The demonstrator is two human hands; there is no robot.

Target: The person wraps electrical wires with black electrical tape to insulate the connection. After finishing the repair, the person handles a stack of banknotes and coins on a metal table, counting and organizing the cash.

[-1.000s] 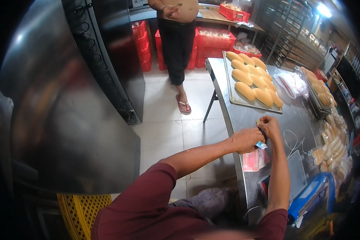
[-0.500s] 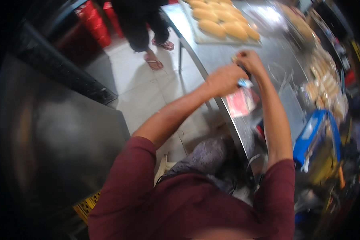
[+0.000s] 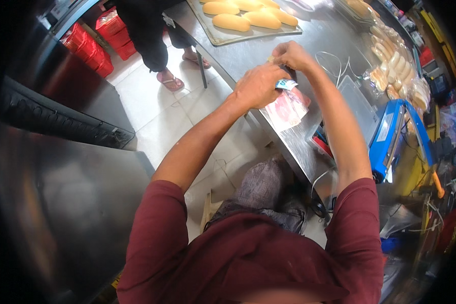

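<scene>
My left hand (image 3: pixel 261 86) is closed over the near edge of the steel table, and a small blue-and-white printed slip (image 3: pixel 287 84) sticks out from beneath its fingers. Just beyond it, my right hand (image 3: pixel 294 57) is bent in a pinch. A tiny pale-yellow bit (image 3: pixel 271 59) shows at those fingertips, too small to name. Something dark lies between the two hands, mostly hidden. Below the slip, pink-and-white printed pieces (image 3: pixel 288 110), thin and flat, lie at the table edge; their kind is unclear.
Golden bread rolls (image 3: pixel 231 22) fill a metal tray (image 3: pixel 223 39) on the steel table (image 3: pixel 321 38). To the right are bagged buns (image 3: pixel 397 71), a clear plastic box (image 3: pixel 357 101) and a blue bag sealer (image 3: pixel 387 139). Someone in dark trousers (image 3: pixel 144 38) stands beyond, near red crates (image 3: pixel 88 50).
The view has shifted, so the table and rolls sit farther up and left, and the picture is sharper. Both hands stay close together above the printed pieces.
</scene>
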